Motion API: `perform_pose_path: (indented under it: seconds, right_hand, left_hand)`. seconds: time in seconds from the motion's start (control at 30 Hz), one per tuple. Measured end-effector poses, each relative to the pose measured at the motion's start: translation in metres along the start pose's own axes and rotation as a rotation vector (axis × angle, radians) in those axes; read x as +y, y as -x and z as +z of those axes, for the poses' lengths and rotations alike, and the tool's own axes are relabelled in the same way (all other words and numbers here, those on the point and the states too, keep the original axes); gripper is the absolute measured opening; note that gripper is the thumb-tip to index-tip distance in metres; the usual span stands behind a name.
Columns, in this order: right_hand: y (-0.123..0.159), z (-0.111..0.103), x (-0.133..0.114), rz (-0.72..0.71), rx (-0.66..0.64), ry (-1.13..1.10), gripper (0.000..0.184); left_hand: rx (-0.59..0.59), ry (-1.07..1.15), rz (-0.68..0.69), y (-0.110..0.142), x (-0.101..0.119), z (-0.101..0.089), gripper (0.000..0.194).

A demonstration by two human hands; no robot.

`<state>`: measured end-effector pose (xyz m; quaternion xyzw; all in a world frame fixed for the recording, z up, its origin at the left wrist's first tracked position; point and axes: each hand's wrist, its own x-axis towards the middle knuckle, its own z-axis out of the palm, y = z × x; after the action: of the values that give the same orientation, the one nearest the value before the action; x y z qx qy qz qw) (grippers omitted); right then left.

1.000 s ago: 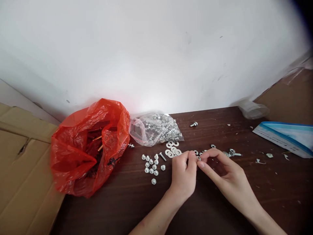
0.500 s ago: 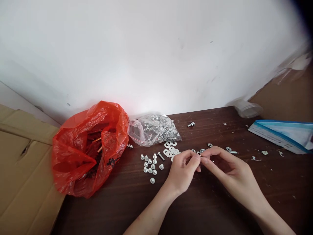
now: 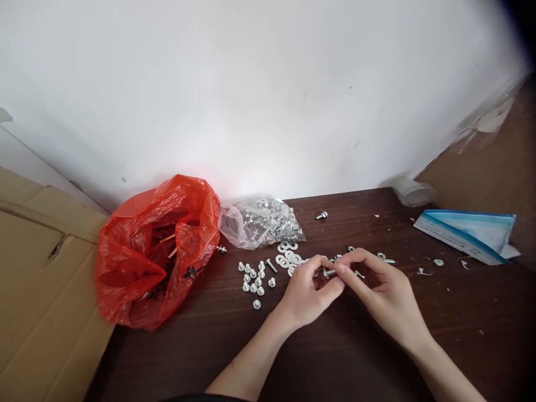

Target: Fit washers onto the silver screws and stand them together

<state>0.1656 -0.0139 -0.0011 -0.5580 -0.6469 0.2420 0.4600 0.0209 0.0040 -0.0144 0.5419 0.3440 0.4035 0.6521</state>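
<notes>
A silver bolt [image 3: 329, 273] shows in the gap between my two hands, its head towards the left and its other end at my right fingertips. My left hand [image 3: 309, 293] is closed, thumb and forefinger curled round the bolt. Thumb and fingers of my right hand [image 3: 383, 296] pinch its end, meeting the left fingertips. Fingers hide part of the bolt, so I cannot tell whether a nut or washer is on it. Flat washers [image 3: 288, 258] lie in a loose pile just beyond my left hand. Loose nuts and bolts [image 3: 383, 257] lie behind my right hand.
Several bolts stand head-down in a cluster [image 3: 253, 279], with one bolt [image 3: 272, 266] lying beside it. A clear bag of hardware [image 3: 272, 223] and a red plastic bag [image 3: 125, 268] sit behind. Cardboard [image 3: 42, 301] borders the left; a blue-white packet [image 3: 464, 237] lies right.
The view has shifted slightly. My left fingers have opened out a little, and the bolt between my hands now shows where it was mostly hidden.
</notes>
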Motion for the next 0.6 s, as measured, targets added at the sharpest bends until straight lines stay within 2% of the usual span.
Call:
perform_pose_path:
  seconds: [0.3, 0.47, 0.6]
  right_hand:
    - [-0.0007, 0.0010, 0.0017, -0.083, -0.016, -0.010, 0.009]
    - [-0.0004, 0.0042, -0.0001, -0.141, -0.044, -0.147, 0.004]
    - [-0.0006, 0.0083, -0.0010, -0.129, -0.087, -0.243, 0.007]
  left_hand:
    - [0.086, -0.109, 0.080, 0.0029, 0.0000, 0.0001, 0.019]
    - [0.044, -0.018, -0.032, 0.0043, -0.0059, -0.0002, 0.025]
    - [0.096, 0.106, -0.099, 0.0030, -0.0085, 0.0005, 0.033]
